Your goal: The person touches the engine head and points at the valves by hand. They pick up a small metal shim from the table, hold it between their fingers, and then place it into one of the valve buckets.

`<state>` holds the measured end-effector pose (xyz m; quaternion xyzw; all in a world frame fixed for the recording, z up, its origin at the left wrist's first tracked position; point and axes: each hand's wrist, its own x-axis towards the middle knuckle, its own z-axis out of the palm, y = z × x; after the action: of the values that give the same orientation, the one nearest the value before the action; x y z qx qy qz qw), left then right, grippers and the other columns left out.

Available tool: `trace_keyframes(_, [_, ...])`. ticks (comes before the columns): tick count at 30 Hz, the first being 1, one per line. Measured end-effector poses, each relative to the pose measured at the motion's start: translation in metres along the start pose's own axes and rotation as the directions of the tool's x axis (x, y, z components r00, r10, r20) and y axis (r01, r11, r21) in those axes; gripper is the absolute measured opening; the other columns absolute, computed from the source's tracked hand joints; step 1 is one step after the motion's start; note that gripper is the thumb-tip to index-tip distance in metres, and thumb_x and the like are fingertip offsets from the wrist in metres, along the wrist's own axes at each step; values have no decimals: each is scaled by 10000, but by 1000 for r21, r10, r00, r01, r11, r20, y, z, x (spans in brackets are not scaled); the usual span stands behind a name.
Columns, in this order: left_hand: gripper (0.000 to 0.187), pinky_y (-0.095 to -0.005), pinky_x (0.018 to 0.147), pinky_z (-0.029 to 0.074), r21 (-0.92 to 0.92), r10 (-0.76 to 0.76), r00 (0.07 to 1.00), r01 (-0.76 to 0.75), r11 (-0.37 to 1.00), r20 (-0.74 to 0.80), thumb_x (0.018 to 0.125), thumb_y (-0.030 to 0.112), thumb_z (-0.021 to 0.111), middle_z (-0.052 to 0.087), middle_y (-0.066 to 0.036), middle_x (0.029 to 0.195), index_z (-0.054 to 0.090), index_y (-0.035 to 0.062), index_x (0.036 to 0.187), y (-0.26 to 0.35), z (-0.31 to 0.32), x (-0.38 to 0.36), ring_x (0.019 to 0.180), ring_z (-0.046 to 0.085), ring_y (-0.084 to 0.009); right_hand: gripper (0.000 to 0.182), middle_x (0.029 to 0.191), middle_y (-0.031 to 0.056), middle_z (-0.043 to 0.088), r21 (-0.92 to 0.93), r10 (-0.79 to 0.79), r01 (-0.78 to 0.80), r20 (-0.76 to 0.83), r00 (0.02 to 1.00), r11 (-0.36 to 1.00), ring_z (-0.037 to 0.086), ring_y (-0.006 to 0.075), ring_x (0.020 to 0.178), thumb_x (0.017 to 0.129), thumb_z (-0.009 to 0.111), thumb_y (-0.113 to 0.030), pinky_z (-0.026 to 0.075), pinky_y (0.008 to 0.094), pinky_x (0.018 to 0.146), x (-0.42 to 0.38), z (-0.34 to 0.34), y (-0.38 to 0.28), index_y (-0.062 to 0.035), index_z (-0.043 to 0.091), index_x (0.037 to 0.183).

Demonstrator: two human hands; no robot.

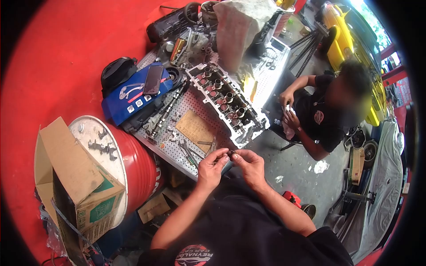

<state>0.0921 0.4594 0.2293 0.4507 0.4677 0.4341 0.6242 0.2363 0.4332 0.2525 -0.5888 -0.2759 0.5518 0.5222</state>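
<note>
While the left hand [211, 168] and the right hand [249, 166] meet fingertip to fingertip, a small dark part [230, 153] sits between them, pinched by thumb and fingers from both sides — too small and too covered to identify. It lies at the right tip of the left hand and the left tip of the right, by the near end of a perforated table [193, 103]. Just beyond, apart from the fingers, an engine cylinder head [226, 104] stretches toward the far left. Left of it lie a brown sheet [195, 126] and a camshaft [164, 117]; hand tools [190, 153] rest closer, left of the left hand. Far right, another person [317, 117] holds a pale cloth [288, 131].
</note>
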Motion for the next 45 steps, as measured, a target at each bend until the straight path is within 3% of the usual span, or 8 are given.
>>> trace_keyframes(5, [188,-233,793,502,-27,-127,990,126,992,-54,898,32,654,688,-65,959,660,-24,1078,-11,-7,3,852,626,-103,208,921,65,706,14,123,-126,121,985,992,647,112,830,904,686,-133,507,241,724,12,-3,7,33,671,1028])
trace_keyframes(8, [146,-234,753,504,-225,-180,982,162,961,-62,912,48,641,678,-56,917,643,-25,1038,-15,-3,7,817,623,-106,210,927,77,705,49,192,-202,154,969,978,669,140,846,927,656,-147,517,254,721,20,-6,4,30,653,1039])
trace_keyframes(13, [105,-278,776,515,-392,-263,962,214,895,-74,937,85,593,665,-77,916,590,10,1010,-34,1,12,835,631,-133,203,960,88,693,87,263,-267,60,963,960,666,150,823,956,616,-163,518,261,711,30,-14,10,22,621,1041])
trace_keyframes(17, [62,-343,790,517,-511,-337,941,280,813,-20,934,79,577,646,-81,931,569,26,965,-40,-6,19,828,638,-175,186,958,85,682,13,281,-281,-32,959,960,639,143,780,955,613,-152,511,262,695,38,-30,21,20,623,1027])
trace_keyframes(25, [75,-331,769,493,-555,-363,928,259,791,-85,919,52,585,625,-73,919,563,45,991,-56,-16,27,830,595,-164,168,937,66,679,-93,276,-283,-83,957,954,619,122,752,922,652,-102,498,245,676,64,-44,23,23,629,1031])
trace_keyframes(34, [245,-323,765,494,-641,-401,913,262,721,-79,898,25,598,620,-65,912,598,34,1143,-66,-18,38,823,587,-166,207,944,69,684,-95,327,-334,-84,941,938,624,123,749,905,670,-86,502,247,677,87,-33,25,32,630,1071])
trace_keyframes(40, [193,-335,775,505,-686,-415,906,249,684,-85,905,20,589,637,-66,917,578,55,1095,-61,-20,52,844,610,-174,203,963,89,703,-111,382,-389,-79,921,914,658,144,802,910,664,-93,513,260,690,97,-31,23,32,639,1068])
trace_keyframes(45, [137,-334,788,513,-626,-424,900,273,731,-102,911,29,599,666,-89,960,563,65,1038,-59,-20,57,878,642,-186,216,970,101,705,-102,390,-395,-67,918,913,674,176,859,903,677,-120,531,289,727,104,-29,21,20,647,1064])
